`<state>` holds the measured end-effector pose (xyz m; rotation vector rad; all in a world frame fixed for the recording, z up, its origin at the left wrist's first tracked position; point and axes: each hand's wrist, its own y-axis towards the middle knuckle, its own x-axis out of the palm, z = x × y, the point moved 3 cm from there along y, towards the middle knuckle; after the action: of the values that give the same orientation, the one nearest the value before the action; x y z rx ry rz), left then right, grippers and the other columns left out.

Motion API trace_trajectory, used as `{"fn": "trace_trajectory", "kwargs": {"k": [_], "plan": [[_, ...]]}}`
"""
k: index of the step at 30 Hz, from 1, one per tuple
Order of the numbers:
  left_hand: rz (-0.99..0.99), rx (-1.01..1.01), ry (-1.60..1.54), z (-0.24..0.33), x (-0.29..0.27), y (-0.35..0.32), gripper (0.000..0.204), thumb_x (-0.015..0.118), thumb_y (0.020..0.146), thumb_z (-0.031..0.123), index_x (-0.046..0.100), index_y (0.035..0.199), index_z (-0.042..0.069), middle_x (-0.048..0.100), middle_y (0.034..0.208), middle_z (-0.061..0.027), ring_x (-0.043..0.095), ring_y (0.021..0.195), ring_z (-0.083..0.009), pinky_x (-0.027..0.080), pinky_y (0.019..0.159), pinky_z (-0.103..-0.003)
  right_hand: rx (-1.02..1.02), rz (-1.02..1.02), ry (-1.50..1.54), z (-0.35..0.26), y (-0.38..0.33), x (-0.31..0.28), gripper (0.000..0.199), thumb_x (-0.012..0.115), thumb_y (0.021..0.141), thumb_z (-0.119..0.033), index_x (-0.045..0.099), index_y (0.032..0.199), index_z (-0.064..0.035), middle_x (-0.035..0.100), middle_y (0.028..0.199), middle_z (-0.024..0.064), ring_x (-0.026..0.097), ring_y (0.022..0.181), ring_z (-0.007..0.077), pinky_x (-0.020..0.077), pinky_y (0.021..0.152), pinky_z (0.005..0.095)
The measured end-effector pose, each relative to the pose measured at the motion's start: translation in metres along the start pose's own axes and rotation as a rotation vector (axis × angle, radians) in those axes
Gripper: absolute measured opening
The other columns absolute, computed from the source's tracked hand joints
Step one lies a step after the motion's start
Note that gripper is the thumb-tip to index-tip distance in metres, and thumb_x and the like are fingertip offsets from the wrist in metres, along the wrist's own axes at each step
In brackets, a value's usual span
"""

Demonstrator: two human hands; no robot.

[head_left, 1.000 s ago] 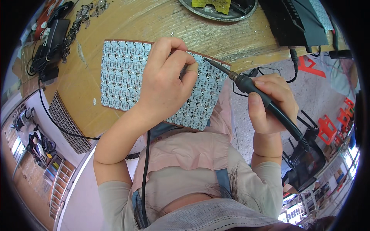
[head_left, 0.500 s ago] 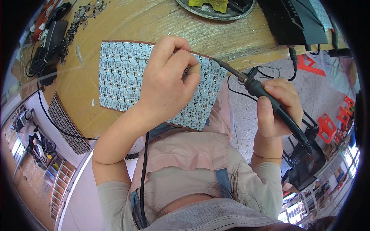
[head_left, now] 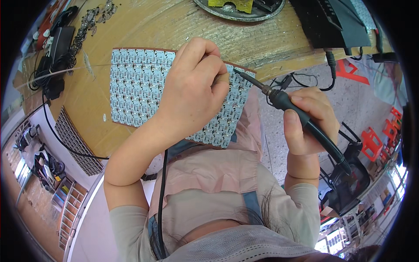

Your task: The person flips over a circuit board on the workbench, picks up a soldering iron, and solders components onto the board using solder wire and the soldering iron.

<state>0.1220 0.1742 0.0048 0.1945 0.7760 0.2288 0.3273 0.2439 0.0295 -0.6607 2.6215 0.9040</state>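
The left hand (head_left: 192,94) is laid over the panel of small circuit boards (head_left: 139,87), fingers curled together, the thumb and forefinger pinched near the panel's upper right edge. What is pinched there cannot be made out; possibly a thin wire, but the fingers cover it. The right hand (head_left: 307,120) is closed around the black handle of the soldering iron (head_left: 288,105), with the metal tip pointing toward 10 o'clock and ending just beside the left fingertips at the panel's edge.

The panel lies flat on the wooden bench (head_left: 174,26), its lower right corner overhanging the bench edge above the person's lap. Its middle and right part are hidden under the left hand and wrist. Open bench surface is seen at 12 o'clock of the panel and in a narrow strip at 9 o'clock, up to the black adapter and cables (head_left: 54,56). The bench edge runs diagonally from 8 o'clock to 2 o'clock.

A metal dish with a yellow sponge (head_left: 238,6) is cut off by the upper rim. A black box (head_left: 334,24) sits at 1 o'clock, partly cropped. The iron's cord is lost against dark items at 4 o'clock.
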Motion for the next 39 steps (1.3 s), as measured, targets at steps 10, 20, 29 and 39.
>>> {"fn": "trace_trajectory", "kwargs": {"k": [10,20,29,39], "plan": [[-0.184,0.067,-0.131,0.018,-0.023,-0.020,0.014,0.068,0.074,-0.007,0.060,0.083,0.000,0.057,0.092,-0.0114,0.058,0.074,-0.0249,0.048,0.060,-0.031,-0.042,0.163,0.034,-0.010,0.012,-0.011,0.025,0.076,0.082,-0.017,0.063,0.096,-0.0018,0.068,0.088,0.0168,0.065,0.075,0.0252,0.0524,0.067,0.0334],[0.043,-0.085,-0.124,0.003,-0.022,-0.023,0.012,0.070,0.078,-0.005,0.064,0.086,0.000,0.057,0.094,-0.0106,0.058,0.069,-0.0209,0.049,0.059,-0.029,-0.096,0.084,-0.174,-0.007,0.025,0.003,0.027,0.076,0.077,-0.002,0.063,0.101,-0.0008,0.070,0.095,0.0168,0.068,0.083,0.0272,0.0550,0.075,0.0341],[0.127,-0.022,-0.055,-0.009,-0.012,-0.014,0.013,0.070,0.075,-0.007,0.063,0.085,-0.001,0.056,0.099,-0.0116,0.058,0.077,-0.0222,0.049,0.064,-0.030,0.002,0.002,-0.011,0.003,0.011,0.008,0.022,0.076,0.075,-0.007,0.064,0.091,0.0014,0.068,0.079,0.0166,0.065,0.066,0.0250,0.0528,0.062,0.0316],[0.102,-0.042,-0.046,-0.011,-0.012,-0.015,0.013,0.071,0.075,-0.007,0.064,0.085,-0.002,0.057,0.100,-0.0112,0.060,0.085,-0.0223,0.051,0.071,-0.029,-0.023,-0.038,0.000,0.001,0.013,0.010,0.023,0.076,0.075,-0.006,0.063,0.091,0.0017,0.067,0.079,0.0169,0.064,0.065,0.0259,0.0525,0.062,0.0324]]}}
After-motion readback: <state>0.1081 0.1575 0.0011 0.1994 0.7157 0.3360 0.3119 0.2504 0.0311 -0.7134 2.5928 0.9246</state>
